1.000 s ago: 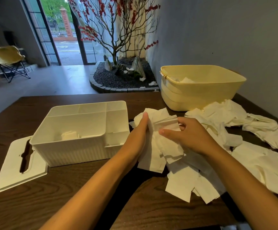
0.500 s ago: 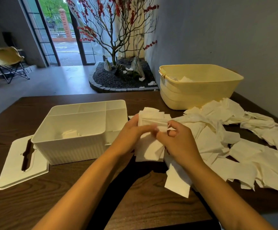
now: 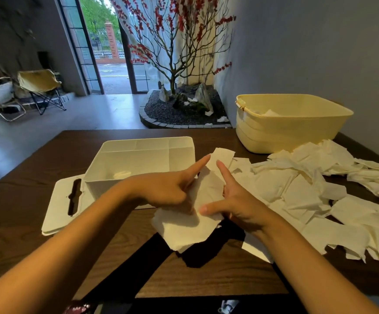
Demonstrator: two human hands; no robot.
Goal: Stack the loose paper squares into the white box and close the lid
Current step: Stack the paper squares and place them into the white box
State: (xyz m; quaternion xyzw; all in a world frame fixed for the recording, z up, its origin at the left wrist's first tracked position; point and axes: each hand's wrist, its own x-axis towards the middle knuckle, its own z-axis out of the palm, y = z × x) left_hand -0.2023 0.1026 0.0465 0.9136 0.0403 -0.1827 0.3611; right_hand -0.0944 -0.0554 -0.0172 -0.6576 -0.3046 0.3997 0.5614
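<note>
Item: sheaf of paper squares [image 3: 193, 214], raised just right of the white box [image 3: 138, 168]. Left hand [image 3: 168, 189] and right hand [image 3: 236, 205] pinch it, forefingers straight. Lid [image 3: 57, 207] lies left of box. Risk: uneven edges may fan out and slip. Since earlier frame: sheaf lifted, gathered tighter.

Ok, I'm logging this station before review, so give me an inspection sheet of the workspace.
Surface: dark wooden table.
Job's things: white box open, little inside; slotted lid lying beside it; loose paper squares spread at right.
Clutter: yellow tub at the far right.
Grippers: left hand and right hand hold a bunch of squares between them.
Cables: nothing seen.
Surroundings: folding chairs, red-blossom tree.
</note>
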